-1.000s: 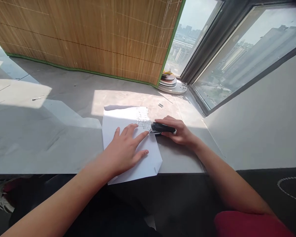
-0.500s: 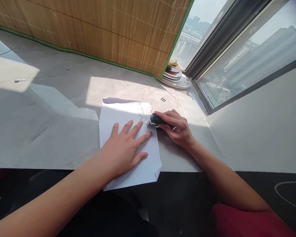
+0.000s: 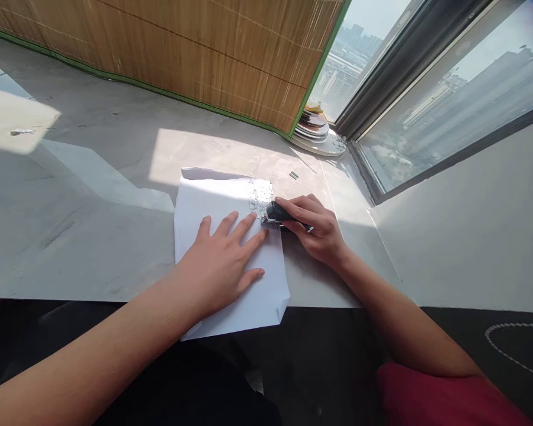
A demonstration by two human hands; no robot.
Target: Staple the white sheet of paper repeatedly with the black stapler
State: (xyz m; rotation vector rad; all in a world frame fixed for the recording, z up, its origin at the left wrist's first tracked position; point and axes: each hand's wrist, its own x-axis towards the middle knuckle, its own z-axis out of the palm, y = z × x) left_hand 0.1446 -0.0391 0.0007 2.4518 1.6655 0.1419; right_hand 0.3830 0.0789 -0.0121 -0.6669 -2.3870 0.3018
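Note:
A sheet of white paper (image 3: 222, 195) lies on the pale stone-like counter, its lower end reaching past the front edge. My left hand (image 3: 224, 260) rests flat on it with the fingers spread. Many staples (image 3: 261, 195) cover a patch near the paper's upper right side. In my right hand (image 3: 317, 228) is a black stapler (image 3: 277, 212), its front end over the paper's right edge just below that patch. The thumb and fingers wrap around the stapler's body. Its rear part is partly hidden by the hand.
Two small staple strips (image 3: 294, 175) lie on the counter (image 3: 93, 236) beyond the paper. A bamboo blind (image 3: 182, 53) with green edging stands along the back. Stacked round discs (image 3: 313, 127) sit in the corner by the window (image 3: 448, 100). Small bits (image 3: 22, 132) lie at far left.
The stapler and my right hand have shifted slightly left over the paper. My left hand stays spread on the sheet. The whole view has moved a little.

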